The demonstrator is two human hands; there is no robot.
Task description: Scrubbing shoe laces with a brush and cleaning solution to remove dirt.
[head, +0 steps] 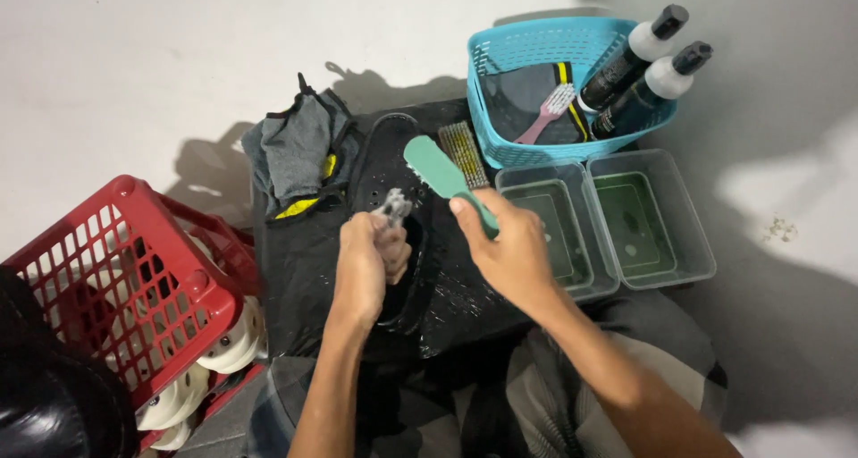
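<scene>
My right hand [511, 251] grips the handle of a green brush [441, 169], its head raised over a black mat [304, 270]. My left hand [368, 266] is closed on a small grey item [394, 206] that sticks out above the fist; what it is cannot be made out. Under both hands lies a black insole-shaped piece [386, 145] on the wet mat. A second brush with brown bristles [463, 152] lies just beyond the green one.
A blue basket [500, 118] at the back holds a pink toothbrush [547, 111] and two dark bottles [633, 58]. Two clear tubs of greenish liquid [639, 217] stand to the right. A grey cloth [297, 150] lies at the left, a red crate [116, 279] with white shoes nearer.
</scene>
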